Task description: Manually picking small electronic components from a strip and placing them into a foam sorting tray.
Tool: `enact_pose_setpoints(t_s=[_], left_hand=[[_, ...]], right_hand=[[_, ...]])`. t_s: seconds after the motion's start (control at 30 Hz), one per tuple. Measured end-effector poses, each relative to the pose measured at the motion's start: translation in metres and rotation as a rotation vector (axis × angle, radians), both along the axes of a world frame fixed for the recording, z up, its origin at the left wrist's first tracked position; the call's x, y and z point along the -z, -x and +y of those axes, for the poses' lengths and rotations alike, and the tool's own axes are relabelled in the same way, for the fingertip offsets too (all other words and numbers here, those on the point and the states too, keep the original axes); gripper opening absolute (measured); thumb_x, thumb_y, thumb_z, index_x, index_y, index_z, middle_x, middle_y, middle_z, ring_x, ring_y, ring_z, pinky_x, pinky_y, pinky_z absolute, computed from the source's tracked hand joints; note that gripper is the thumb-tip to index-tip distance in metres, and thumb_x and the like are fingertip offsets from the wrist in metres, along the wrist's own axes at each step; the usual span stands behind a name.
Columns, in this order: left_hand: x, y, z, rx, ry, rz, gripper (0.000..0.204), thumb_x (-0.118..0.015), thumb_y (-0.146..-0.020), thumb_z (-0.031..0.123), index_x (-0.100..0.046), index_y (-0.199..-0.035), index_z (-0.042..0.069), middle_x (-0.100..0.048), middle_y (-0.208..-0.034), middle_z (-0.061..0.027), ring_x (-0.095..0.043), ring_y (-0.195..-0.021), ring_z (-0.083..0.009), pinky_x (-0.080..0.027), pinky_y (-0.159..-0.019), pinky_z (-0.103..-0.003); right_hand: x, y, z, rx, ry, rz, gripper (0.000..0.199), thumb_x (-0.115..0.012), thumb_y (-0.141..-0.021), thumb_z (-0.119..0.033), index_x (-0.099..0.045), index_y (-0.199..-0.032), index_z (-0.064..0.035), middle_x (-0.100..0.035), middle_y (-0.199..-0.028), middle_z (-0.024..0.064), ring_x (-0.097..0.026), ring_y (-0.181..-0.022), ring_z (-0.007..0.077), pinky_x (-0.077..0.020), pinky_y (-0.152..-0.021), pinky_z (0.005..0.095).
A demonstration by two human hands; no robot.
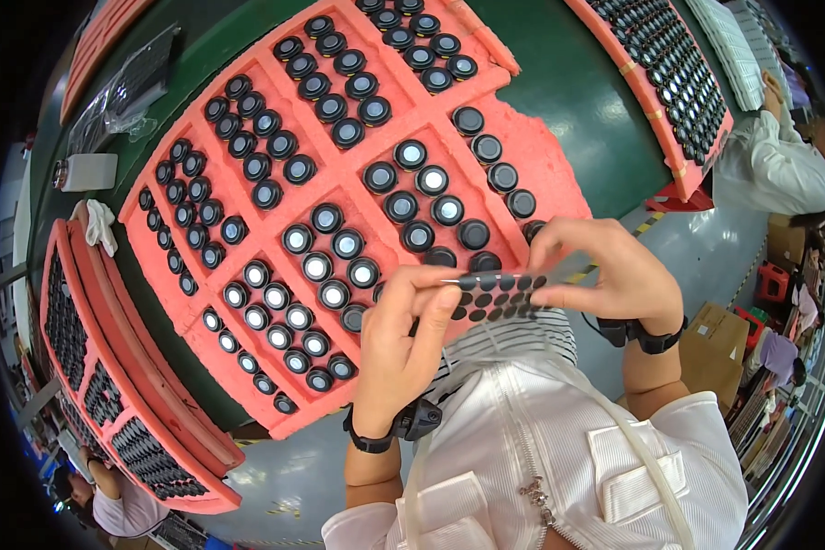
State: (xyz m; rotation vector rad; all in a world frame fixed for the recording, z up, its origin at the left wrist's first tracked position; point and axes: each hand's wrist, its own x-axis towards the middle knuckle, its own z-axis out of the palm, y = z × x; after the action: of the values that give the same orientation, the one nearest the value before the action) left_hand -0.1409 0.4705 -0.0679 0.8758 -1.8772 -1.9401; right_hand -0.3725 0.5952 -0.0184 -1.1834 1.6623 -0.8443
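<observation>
My left hand pinches the left end of a clear sheet of round black stickers between thumb and fingers. At the sheet's other end, my right hand closes its thumb and fingertips on the edge; whether a single sticker is between them cannot be made out. Below the sheet lies a pink foam tray with several compartments. Rows of round black parts stand in it. Many have a pale silvery disc on top, while those near my hands, such as a dark-topped part, look all black.
Another pink tray full of similar parts lies at the far right; stacked pink trays stand left. A clear bottle, white cloth and plastic bag lie at the back left. Other people sit at both sides.
</observation>
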Motion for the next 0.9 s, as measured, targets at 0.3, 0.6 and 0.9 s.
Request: enact_pose_setpoints(t_s=[0.3, 0.6, 0.9], left_hand=[[0.006, 0.000, 0.005, 0.096, 0.353, 0.106, 0.014, -0.074, -0.094, 0.007, -0.071, -0.105, 0.001, -0.076, -0.090, -0.0104, -0.071, -0.072, -0.0169, -0.053, -0.065, -0.030], [0.014, -0.008, 0.010, 0.128, 0.476, 0.187, 0.019, -0.079, -0.086, 0.007, -0.071, -0.102, 0.001, -0.077, -0.090, -0.0113, -0.074, -0.076, -0.0296, -0.057, -0.069, -0.038], [0.017, -0.002, 0.007, 0.141, 0.444, 0.258, 0.013, -0.078, -0.089, 0.009, -0.071, -0.095, 0.001, -0.073, -0.084, -0.0107, -0.072, -0.073, -0.0285, -0.055, -0.068, -0.039]], right_hand=[[-0.003, -0.018, -0.027, -0.154, 0.128, 0.032, 0.022, -0.081, -0.085, -0.006, -0.069, -0.103, -0.0004, -0.071, -0.101, 0.0101, -0.071, -0.091, 0.0244, -0.0590, -0.078, 0.0339], [-0.006, -0.023, -0.030, -0.118, -0.137, -0.201, 0.013, -0.082, -0.083, -0.001, -0.072, -0.092, -0.0005, -0.072, -0.097, 0.0092, -0.071, -0.087, 0.0186, -0.0620, -0.078, 0.0303], [-0.003, -0.018, -0.031, -0.186, -0.088, -0.225, 0.011, -0.081, -0.082, 0.003, -0.073, -0.089, -0.0004, -0.073, -0.095, 0.0081, -0.070, -0.085, 0.0165, -0.0622, -0.073, 0.0288]])
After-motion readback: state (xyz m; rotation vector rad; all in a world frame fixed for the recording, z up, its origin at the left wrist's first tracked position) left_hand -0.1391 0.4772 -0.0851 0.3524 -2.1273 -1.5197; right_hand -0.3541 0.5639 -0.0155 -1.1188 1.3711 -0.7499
